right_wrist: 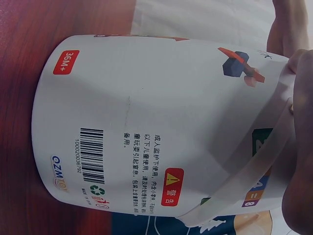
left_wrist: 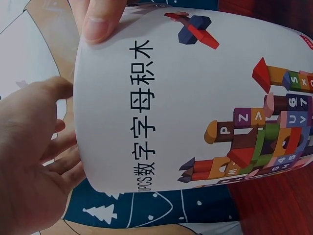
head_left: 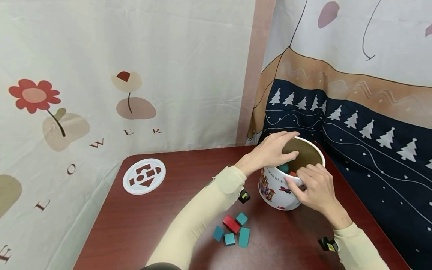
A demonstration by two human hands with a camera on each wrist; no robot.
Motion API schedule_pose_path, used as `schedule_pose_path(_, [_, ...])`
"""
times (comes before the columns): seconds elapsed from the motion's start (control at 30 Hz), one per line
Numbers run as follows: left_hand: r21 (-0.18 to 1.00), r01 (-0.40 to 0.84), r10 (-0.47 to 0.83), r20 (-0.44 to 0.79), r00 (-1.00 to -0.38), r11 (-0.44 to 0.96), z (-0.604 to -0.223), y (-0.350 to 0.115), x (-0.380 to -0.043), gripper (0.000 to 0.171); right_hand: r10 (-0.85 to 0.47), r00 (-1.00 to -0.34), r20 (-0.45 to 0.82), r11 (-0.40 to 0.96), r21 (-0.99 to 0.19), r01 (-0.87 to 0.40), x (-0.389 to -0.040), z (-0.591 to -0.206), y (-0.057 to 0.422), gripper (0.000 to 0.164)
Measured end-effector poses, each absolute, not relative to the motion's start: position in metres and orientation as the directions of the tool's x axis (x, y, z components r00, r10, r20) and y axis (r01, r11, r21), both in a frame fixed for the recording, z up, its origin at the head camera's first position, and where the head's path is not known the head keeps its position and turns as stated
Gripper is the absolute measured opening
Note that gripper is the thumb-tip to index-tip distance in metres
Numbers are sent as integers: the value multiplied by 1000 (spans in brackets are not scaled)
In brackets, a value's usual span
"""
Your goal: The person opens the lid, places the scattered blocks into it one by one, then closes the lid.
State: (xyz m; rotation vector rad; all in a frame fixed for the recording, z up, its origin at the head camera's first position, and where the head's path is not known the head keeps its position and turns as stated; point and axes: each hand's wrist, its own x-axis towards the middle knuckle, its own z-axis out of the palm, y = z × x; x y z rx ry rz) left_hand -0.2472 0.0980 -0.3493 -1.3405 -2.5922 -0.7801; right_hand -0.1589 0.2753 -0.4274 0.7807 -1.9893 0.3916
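Note:
A white block bucket with printed toy pictures stands upright at the right of the table, mouth up. My right hand grips its near right rim, fingers curled over the edge and thumb on the outside wall. Over the mouth reaches my left hand, its fingers extended toward the opening and holding nothing visible. Inside, a teal block and a bit of an orange-red block show; the rest of the contents is hidden. In the left wrist view, the left hand is beside the rim with fingers partly behind it.
In front of the bucket lie a red block and several blue-teal blocks. A white round lid with shaped holes lies at the table's far left. Printed cloths hang behind and to the right of the dark red table.

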Motion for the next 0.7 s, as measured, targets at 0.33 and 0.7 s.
schedule_pose_path(0.33, [276,783,726,297,-621,557,-354,95,-246,78,-366,-328,871,740,59,-670,-155,-420,271,48])
schedule_pose_path(0.7, [237,766,692,330,-642,598,-354,78,-238,81,-365,-334,869,743,55,-667,-156,-421,271,47])
